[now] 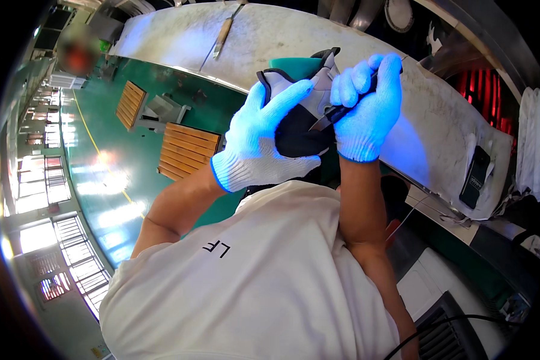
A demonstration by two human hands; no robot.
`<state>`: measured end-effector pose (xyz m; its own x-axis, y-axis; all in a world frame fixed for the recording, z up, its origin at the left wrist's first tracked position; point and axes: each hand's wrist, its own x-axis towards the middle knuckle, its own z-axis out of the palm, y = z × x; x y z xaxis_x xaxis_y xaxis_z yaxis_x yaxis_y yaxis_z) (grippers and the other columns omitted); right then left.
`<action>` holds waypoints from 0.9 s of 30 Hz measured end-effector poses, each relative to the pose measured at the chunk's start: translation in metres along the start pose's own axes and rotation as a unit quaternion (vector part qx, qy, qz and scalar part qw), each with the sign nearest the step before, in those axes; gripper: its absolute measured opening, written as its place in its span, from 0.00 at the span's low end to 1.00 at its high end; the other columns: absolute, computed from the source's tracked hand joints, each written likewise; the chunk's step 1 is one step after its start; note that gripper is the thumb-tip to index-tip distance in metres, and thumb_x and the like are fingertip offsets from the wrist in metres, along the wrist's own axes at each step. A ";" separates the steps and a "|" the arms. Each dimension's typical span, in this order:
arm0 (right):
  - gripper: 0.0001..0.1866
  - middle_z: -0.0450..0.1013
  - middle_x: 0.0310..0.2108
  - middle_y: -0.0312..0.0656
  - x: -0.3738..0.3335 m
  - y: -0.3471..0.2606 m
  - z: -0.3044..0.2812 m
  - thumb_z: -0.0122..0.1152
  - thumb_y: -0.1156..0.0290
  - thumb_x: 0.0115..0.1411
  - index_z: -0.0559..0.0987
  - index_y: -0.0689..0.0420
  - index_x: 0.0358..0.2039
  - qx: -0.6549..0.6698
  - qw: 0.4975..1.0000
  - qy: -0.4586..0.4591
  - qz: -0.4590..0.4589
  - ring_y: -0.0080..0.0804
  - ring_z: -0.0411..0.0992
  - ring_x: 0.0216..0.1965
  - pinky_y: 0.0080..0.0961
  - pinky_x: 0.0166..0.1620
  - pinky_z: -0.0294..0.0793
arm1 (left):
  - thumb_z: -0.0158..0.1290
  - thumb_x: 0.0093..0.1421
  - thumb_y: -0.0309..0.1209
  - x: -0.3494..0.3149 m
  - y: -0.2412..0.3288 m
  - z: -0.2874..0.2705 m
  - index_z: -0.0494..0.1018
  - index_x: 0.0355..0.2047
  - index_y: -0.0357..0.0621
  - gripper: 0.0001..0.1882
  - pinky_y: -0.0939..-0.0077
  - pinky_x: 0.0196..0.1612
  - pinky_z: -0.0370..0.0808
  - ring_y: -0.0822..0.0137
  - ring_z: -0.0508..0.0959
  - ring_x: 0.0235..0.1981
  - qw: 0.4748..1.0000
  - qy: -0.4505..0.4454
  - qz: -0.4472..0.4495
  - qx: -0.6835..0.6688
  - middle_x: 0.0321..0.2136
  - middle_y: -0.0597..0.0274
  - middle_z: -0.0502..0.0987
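Both my hands wear white knitted gloves that look blue in the light. My left hand [255,141] grips a black-and-grey shoe [300,129] from its left side, thumb spread along it. A teal form, probably a last, [294,63] fills the shoe's opening, which faces away from me. In my right hand [369,105] is a black-handled knife [337,113], fist wrapped round the handle. Its short metal blade points down and left and meets the shoe's dark part; whether it cuts in, I cannot tell. My left palm hides part of the shoe.
Beyond the shoe runs a long pale worktable [270,30], with a wooden-handled tool [223,37] on it. At the right lies a dark phone [475,177]. A red-glowing heater [489,99] stands behind. Slatted wooden platforms [189,149] and a blurred person [78,57] are at left.
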<state>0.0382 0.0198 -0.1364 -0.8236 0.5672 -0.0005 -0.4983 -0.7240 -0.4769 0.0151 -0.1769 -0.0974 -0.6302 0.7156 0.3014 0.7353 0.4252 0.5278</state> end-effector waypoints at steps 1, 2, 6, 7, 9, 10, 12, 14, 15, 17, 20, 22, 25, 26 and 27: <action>0.22 0.67 0.20 0.33 0.000 0.001 0.000 0.50 0.52 0.85 0.73 0.50 0.33 -0.003 1.000 0.000 -0.005 0.30 0.65 0.17 0.34 0.24 0.69 | 0.84 0.39 0.38 -0.001 -0.003 0.002 0.73 0.73 0.53 0.58 0.52 0.53 0.85 0.42 0.84 0.52 1.000 0.007 0.002 -0.003 0.56 0.41 0.76; 0.22 0.67 0.20 0.33 0.000 0.003 0.000 0.50 0.52 0.85 0.73 0.50 0.33 -0.005 1.000 0.000 -0.011 0.29 0.65 0.17 0.34 0.24 0.69 | 0.84 0.39 0.38 -0.001 -0.006 0.004 0.73 0.73 0.53 0.58 0.52 0.53 0.85 0.42 0.84 0.52 1.000 0.013 0.005 -0.005 0.56 0.41 0.76; 0.22 0.66 0.20 0.32 0.004 0.001 -0.014 0.49 0.48 0.85 0.75 0.49 0.37 0.018 0.999 -0.032 0.018 0.28 0.62 0.17 0.34 0.24 0.63 | 0.84 0.38 0.38 -0.009 -0.007 0.005 0.74 0.73 0.53 0.58 0.51 0.54 0.85 0.39 0.84 0.54 1.000 0.013 -0.027 -0.004 0.58 0.38 0.76; 0.22 0.66 0.20 0.32 0.006 0.001 -0.019 0.49 0.47 0.85 0.76 0.49 0.38 0.039 0.998 -0.047 0.033 0.28 0.62 0.17 0.33 0.24 0.62 | 0.84 0.39 0.39 -0.010 -0.007 0.007 0.74 0.73 0.57 0.57 0.50 0.54 0.86 0.38 0.84 0.54 0.999 0.021 -0.027 -0.016 0.58 0.38 0.75; 0.24 0.65 0.20 0.32 0.008 0.002 -0.022 0.48 0.43 0.85 0.78 0.48 0.41 0.055 0.996 -0.052 0.042 0.27 0.61 0.17 0.32 0.24 0.60 | 0.83 0.40 0.41 -0.011 -0.009 0.010 0.75 0.73 0.63 0.56 0.50 0.54 0.86 0.35 0.84 0.54 0.998 0.034 -0.029 -0.042 0.59 0.38 0.73; 0.24 0.65 0.20 0.31 0.007 0.002 -0.022 0.48 0.43 0.85 0.78 0.48 0.41 0.061 0.996 -0.054 0.042 0.27 0.61 0.17 0.33 0.25 0.61 | 0.83 0.40 0.40 -0.013 -0.008 0.010 0.75 0.73 0.63 0.55 0.50 0.54 0.86 0.36 0.84 0.54 0.998 0.036 -0.032 -0.048 0.59 0.38 0.73; 0.24 0.64 0.20 0.31 0.006 0.004 -0.025 0.48 0.43 0.85 0.78 0.49 0.41 0.073 0.995 -0.058 0.042 0.26 0.61 0.18 0.33 0.25 0.61 | 0.82 0.40 0.39 -0.016 -0.007 0.010 0.76 0.72 0.62 0.54 0.50 0.54 0.86 0.36 0.84 0.53 0.997 0.039 -0.040 -0.062 0.59 0.39 0.73; 0.23 0.63 0.20 0.31 0.012 0.002 -0.036 0.49 0.44 0.85 0.77 0.49 0.39 0.201 0.973 -0.062 0.095 0.25 0.59 0.17 0.32 0.24 0.59 | 0.81 0.40 0.38 -0.017 -0.009 0.014 0.77 0.71 0.62 0.53 0.51 0.53 0.86 0.37 0.84 0.52 0.995 0.061 -0.031 -0.075 0.57 0.39 0.74; 0.23 0.62 0.19 0.30 0.014 0.002 -0.035 0.50 0.45 0.85 0.76 0.49 0.38 0.265 0.955 -0.060 0.120 0.25 0.58 0.17 0.31 0.24 0.58 | 0.81 0.40 0.38 -0.019 -0.011 0.016 0.77 0.71 0.62 0.52 0.51 0.53 0.86 0.37 0.84 0.51 0.994 0.069 -0.028 -0.082 0.56 0.39 0.74; 0.22 0.60 0.19 0.30 0.010 0.005 -0.030 0.52 0.47 0.84 0.74 0.49 0.36 0.125 0.987 -0.052 0.084 0.24 0.56 0.16 0.30 0.22 0.55 | 0.82 0.39 0.37 -0.021 -0.014 0.018 0.76 0.71 0.55 0.54 0.50 0.55 0.85 0.36 0.84 0.54 0.995 0.067 -0.030 -0.069 0.57 0.35 0.76; 0.20 0.60 0.19 0.30 0.002 0.012 0.001 0.61 0.54 0.81 0.69 0.51 0.33 -0.094 0.995 0.029 0.003 0.24 0.57 0.15 0.30 0.19 0.56 | 0.82 0.39 0.37 -0.021 -0.018 0.016 0.76 0.71 0.50 0.54 0.50 0.55 0.84 0.35 0.83 0.55 0.996 0.064 -0.033 -0.057 0.56 0.33 0.78; 0.20 0.62 0.19 0.31 0.003 0.019 0.019 0.63 0.56 0.79 0.69 0.52 0.33 -0.204 0.971 0.124 -0.020 0.25 0.60 0.15 0.31 0.19 0.61 | 0.82 0.39 0.37 -0.021 -0.023 0.016 0.76 0.71 0.49 0.54 0.50 0.56 0.83 0.36 0.82 0.55 0.996 0.060 -0.035 -0.058 0.55 0.34 0.79; 0.19 0.64 0.19 0.32 0.016 0.031 0.020 0.63 0.58 0.79 0.69 0.53 0.33 -0.206 0.965 0.157 -0.033 0.27 0.62 0.15 0.33 0.21 0.67 | 0.82 0.39 0.39 -0.021 -0.039 0.020 0.74 0.72 0.45 0.56 0.50 0.61 0.81 0.39 0.81 0.57 0.994 0.055 -0.032 -0.084 0.59 0.36 0.78; 0.19 0.64 0.19 0.32 0.022 0.035 0.017 0.62 0.58 0.79 0.69 0.54 0.33 -0.195 0.966 0.169 -0.033 0.28 0.62 0.15 0.33 0.21 0.67 | 0.82 0.40 0.39 -0.021 -0.045 0.023 0.73 0.72 0.45 0.57 0.50 0.63 0.80 0.40 0.81 0.58 0.992 0.054 -0.046 -0.103 0.60 0.37 0.77; 0.20 0.63 0.20 0.31 0.029 0.033 0.011 0.62 0.55 0.80 0.69 0.52 0.34 -0.168 0.973 0.157 -0.011 0.27 0.61 0.16 0.34 0.24 0.68 | 0.82 0.40 0.40 -0.020 -0.051 0.026 0.72 0.73 0.45 0.57 0.50 0.64 0.80 0.41 0.81 0.59 0.989 0.055 -0.060 -0.124 0.61 0.37 0.77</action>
<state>-0.0050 0.0074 -0.1427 -0.6647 0.7106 -0.2308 -0.3544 -0.5718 -0.7399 -0.0030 -0.1983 -0.1507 -0.7425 0.5979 0.3022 0.5785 0.3449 0.7392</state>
